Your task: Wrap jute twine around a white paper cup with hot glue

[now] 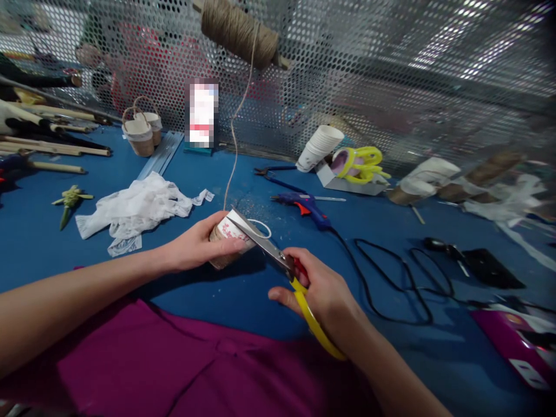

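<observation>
My left hand (212, 240) is closed around a paper cup (230, 229) with a pink floral print, its lower part wrapped in brown twine. The cup lies tilted, its white rim (263, 229) facing right. From a spool of twine (238, 32) hung on the mesh, a strand (234, 133) runs down to the cup. In my right hand (321, 289) is a pair of scissors (271, 249) with red and yellow handles. Their blades lie across the cup near the strand's lower end; whether they touch it I cannot tell.
White lace (141, 208) lies left, near two small twine-covered baskets (139, 138). A blue glue gun (304, 205), pliers (282, 178) and stacked paper cups (319, 147) are beyond my hands. A black cable (391, 281) loops at right. Perforated metal mesh (347, 69) stands behind.
</observation>
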Demonstrator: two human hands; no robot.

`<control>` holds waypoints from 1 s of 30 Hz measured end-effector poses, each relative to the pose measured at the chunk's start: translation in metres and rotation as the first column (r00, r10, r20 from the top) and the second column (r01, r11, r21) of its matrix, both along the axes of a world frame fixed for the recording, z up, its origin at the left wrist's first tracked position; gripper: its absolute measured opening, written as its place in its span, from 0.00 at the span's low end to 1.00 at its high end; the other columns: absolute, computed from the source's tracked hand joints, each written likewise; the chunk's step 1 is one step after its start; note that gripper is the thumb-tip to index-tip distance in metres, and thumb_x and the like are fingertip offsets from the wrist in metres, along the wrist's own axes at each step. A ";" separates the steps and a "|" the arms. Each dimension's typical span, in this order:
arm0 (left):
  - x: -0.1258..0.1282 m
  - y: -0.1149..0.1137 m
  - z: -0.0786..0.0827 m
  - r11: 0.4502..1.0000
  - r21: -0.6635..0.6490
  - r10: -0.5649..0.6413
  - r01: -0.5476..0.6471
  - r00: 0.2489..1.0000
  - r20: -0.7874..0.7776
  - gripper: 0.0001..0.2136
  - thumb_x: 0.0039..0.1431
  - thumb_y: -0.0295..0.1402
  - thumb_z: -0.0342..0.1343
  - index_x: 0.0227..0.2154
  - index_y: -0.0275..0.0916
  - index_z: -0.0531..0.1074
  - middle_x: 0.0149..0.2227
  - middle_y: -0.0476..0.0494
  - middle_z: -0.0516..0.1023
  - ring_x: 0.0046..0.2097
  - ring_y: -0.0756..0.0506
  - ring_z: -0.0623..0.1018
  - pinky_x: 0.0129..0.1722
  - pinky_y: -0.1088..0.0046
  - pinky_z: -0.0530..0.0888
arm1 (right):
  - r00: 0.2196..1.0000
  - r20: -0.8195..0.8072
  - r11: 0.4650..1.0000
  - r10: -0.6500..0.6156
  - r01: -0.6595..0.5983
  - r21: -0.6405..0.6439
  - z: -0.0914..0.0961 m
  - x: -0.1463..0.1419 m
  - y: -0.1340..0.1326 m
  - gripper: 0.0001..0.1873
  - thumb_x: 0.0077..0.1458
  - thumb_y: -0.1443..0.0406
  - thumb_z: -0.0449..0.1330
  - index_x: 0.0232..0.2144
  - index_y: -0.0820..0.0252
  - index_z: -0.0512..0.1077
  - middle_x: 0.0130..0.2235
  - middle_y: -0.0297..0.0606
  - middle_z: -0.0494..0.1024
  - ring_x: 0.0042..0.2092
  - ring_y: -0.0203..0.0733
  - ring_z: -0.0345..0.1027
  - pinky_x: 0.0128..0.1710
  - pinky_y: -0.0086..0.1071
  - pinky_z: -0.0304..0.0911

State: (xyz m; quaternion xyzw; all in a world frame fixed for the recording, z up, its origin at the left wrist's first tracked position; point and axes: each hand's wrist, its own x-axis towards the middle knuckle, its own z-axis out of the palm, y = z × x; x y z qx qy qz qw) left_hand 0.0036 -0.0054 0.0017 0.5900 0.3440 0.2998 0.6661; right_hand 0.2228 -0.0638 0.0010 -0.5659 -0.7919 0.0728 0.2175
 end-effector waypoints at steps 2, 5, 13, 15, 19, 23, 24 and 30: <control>0.000 0.000 0.000 1.000 0.005 0.000 0.000 1.000 -0.009 0.21 0.48 0.40 0.58 0.44 0.36 0.63 0.30 0.50 0.66 0.29 0.52 0.68 0.27 0.77 0.66 | 1.000 0.011 1.000 0.007 -0.007 0.014 0.000 0.000 0.000 0.21 0.43 0.50 0.60 0.34 0.58 0.65 0.24 0.31 0.65 0.24 0.34 0.59 0.20 0.28 0.55; 0.000 0.000 -0.001 1.000 0.014 0.013 -0.013 1.000 -0.011 0.23 0.48 0.41 0.58 0.45 0.36 0.63 0.30 0.50 0.66 0.29 0.52 0.68 0.27 0.76 0.66 | 1.000 0.020 0.999 0.022 -0.023 0.027 0.001 -0.001 0.001 0.20 0.45 0.50 0.58 0.32 0.59 0.65 0.23 0.30 0.65 0.23 0.33 0.59 0.21 0.27 0.55; 0.000 0.001 -0.004 0.997 0.056 0.058 -0.059 0.998 0.003 0.24 0.47 0.39 0.59 0.46 0.35 0.61 0.32 0.48 0.67 0.30 0.52 0.68 0.29 0.77 0.66 | 1.000 0.011 1.000 -0.007 0.007 0.002 0.003 -0.002 -0.002 0.18 0.47 0.50 0.56 0.31 0.58 0.66 0.21 0.30 0.66 0.21 0.32 0.57 0.21 0.27 0.55; 0.000 0.002 -0.004 0.995 0.079 0.069 -0.069 0.998 -0.008 0.24 0.48 0.39 0.59 0.46 0.35 0.61 0.31 0.49 0.67 0.30 0.52 0.67 0.27 0.77 0.66 | 1.000 0.003 1.000 -0.012 0.012 -0.013 0.003 -0.002 -0.002 0.17 0.47 0.51 0.57 0.31 0.58 0.66 0.21 0.30 0.66 0.21 0.32 0.57 0.22 0.26 0.56; 0.001 0.002 -0.003 0.989 0.107 0.103 -0.099 0.994 -0.030 0.25 0.47 0.39 0.59 0.46 0.35 0.60 0.29 0.50 0.66 0.27 0.53 0.66 0.24 0.78 0.65 | 0.999 -0.001 0.998 -0.034 0.034 -0.050 0.004 -0.001 -0.003 0.16 0.47 0.52 0.57 0.31 0.58 0.66 0.21 0.29 0.66 0.21 0.33 0.57 0.22 0.27 0.56; 0.001 0.001 -0.002 0.990 0.071 0.123 -0.121 0.992 -0.024 0.23 0.47 0.38 0.60 0.45 0.35 0.61 0.30 0.49 0.68 0.29 0.53 0.68 0.26 0.78 0.67 | 0.998 -0.047 0.993 -0.039 0.033 -0.116 0.005 -0.002 -0.001 0.19 0.43 0.51 0.60 0.32 0.57 0.65 0.23 0.29 0.67 0.23 0.34 0.59 0.23 0.28 0.57; 0.001 0.001 -0.001 0.993 0.038 0.116 -0.115 0.993 -0.017 0.23 0.47 0.38 0.59 0.45 0.35 0.61 0.31 0.48 0.69 0.29 0.52 0.69 0.26 0.78 0.67 | 0.996 -0.076 0.990 -0.041 0.030 -0.139 0.006 -0.002 0.000 0.20 0.41 0.51 0.60 0.33 0.57 0.64 0.24 0.30 0.68 0.24 0.34 0.60 0.23 0.28 0.57; 0.001 0.001 0.003 0.975 -0.222 0.034 -0.020 0.998 0.057 0.20 0.49 0.43 0.57 0.41 0.37 0.62 0.30 0.46 0.69 0.27 0.49 0.72 0.19 0.78 0.67 | 0.972 -0.225 0.966 -0.068 0.008 -0.258 0.002 0.001 0.001 0.26 0.38 0.52 0.62 0.38 0.57 0.62 0.30 0.35 0.70 0.29 0.38 0.63 0.29 0.33 0.62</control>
